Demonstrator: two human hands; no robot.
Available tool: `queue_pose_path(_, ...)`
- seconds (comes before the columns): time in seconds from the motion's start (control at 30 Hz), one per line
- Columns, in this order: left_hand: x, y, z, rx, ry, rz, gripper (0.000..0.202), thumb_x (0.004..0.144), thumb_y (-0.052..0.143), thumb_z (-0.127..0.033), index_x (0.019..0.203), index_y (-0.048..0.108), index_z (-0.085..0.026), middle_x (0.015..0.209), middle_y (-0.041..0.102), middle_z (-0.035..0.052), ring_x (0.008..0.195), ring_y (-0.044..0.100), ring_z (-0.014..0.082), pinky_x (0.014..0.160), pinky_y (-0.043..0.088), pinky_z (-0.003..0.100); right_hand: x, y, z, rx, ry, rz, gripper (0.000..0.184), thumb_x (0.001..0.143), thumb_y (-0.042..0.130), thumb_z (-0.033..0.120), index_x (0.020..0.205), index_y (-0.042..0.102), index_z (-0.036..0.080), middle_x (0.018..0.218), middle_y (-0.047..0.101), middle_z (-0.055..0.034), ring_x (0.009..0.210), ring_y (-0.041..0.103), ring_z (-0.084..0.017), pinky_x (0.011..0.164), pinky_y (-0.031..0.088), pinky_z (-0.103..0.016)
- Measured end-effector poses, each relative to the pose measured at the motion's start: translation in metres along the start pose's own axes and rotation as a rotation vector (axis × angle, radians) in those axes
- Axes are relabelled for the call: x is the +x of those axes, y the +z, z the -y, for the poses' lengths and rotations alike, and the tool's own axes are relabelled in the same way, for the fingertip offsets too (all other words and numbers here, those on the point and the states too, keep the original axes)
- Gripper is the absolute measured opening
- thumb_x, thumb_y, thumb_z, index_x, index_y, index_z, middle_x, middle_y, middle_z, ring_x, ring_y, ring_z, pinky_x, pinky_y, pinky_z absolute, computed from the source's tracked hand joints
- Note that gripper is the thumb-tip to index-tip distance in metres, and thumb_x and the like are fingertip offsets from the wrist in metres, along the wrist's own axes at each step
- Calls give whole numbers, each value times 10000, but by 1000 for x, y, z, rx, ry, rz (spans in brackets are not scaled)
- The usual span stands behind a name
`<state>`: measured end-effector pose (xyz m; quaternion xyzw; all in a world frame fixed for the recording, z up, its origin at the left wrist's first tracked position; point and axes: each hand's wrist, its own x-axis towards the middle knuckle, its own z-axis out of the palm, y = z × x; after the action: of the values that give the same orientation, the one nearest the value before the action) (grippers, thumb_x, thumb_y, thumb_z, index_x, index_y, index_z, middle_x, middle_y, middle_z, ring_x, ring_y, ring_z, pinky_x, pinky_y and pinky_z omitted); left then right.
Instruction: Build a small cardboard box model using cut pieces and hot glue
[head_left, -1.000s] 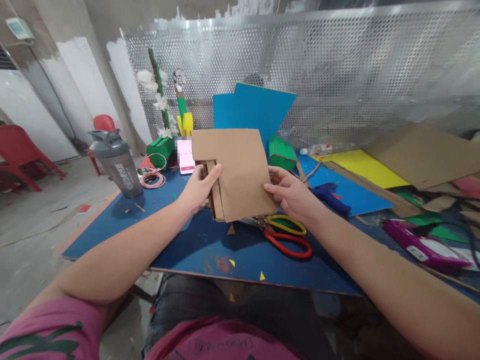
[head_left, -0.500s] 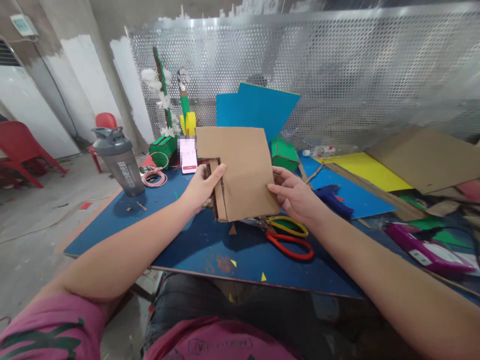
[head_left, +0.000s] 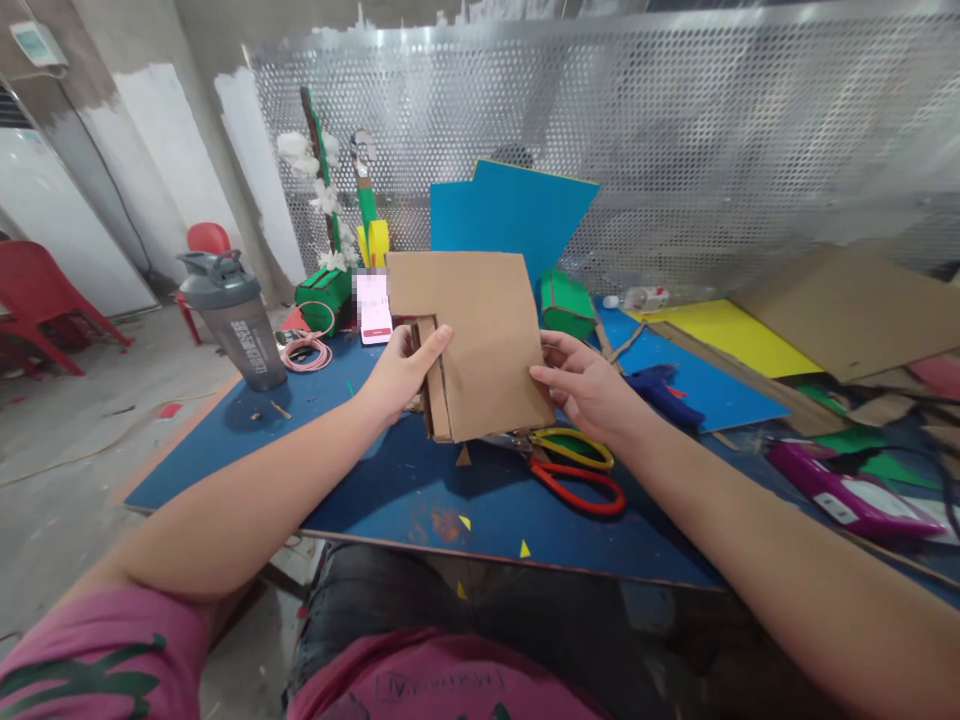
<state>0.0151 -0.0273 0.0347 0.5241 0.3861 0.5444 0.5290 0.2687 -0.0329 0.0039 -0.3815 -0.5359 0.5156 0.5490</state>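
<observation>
A brown cardboard piece [head_left: 484, 335] with a folded strip along its left side is held upright above the blue table [head_left: 390, 490]. My left hand [head_left: 401, 375] grips its left edge, thumb pressed over the folded strip. My right hand [head_left: 585, 385] pinches the right edge, fingers on the front. Red-and-yellow scissors [head_left: 574, 468] lie on the table just below my right hand.
A grey shaker bottle [head_left: 232, 320] stands at the left. A pink cable coil [head_left: 306, 353], a phone [head_left: 373, 308], green boxes [head_left: 564, 305], blue sheets [head_left: 517, 215], a yellow sheet [head_left: 724, 335], a blue glue gun [head_left: 660, 390], a purple tool [head_left: 840, 490] and cardboard [head_left: 847, 310] crowd the table. A perforated metal panel [head_left: 675, 140] stands behind.
The cardboard piece and both hands barely shift; only the view moves a little.
</observation>
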Motion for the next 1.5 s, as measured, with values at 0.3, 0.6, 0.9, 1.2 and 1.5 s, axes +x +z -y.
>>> queue_pose_path(0.3,-3,4,-4,-19,-11,-36,463,845,869,-522,1122,656,-218,1357,765,164,1376,673,388,1090,598,494,-2,-2,0,-74,4,-9,526,715,902,406,1187,677,345,1229,783,-29,1177,729,-291,719,618,-347)
queue_pose_path(0.6,2,4,2,59,-122,-84,634,834,787,-724,1213,699,-224,1143,822,170,1130,780,398,895,638,485,0,-1,-1,6,38,-30,545,663,935,376,1159,716,324,1170,807,-27,1161,752,-292,795,646,-381)
queue_pose_path(0.9,10,-3,10,-92,-311,39,695,829,768,-756,1244,736,-200,1173,831,202,1137,793,366,954,629,490,2,0,2,-11,85,-10,542,761,876,567,1218,730,316,1204,826,-48,1122,782,-311,878,660,-449)
queue_pose_path(1.2,20,-12,18,-243,-369,150,642,890,689,-754,1200,755,-196,1188,832,184,1104,800,336,930,634,422,2,-5,11,-51,227,90,570,876,637,811,1130,746,312,1091,812,-79,858,774,-282,617,598,-383)
queue_pose_path(1.5,15,-8,9,-279,-369,183,551,933,632,-731,1129,750,-230,1107,854,126,1222,766,346,1017,613,445,6,-7,8,-37,163,28,635,806,670,875,1075,695,300,991,788,-60,719,706,-239,574,572,-368)
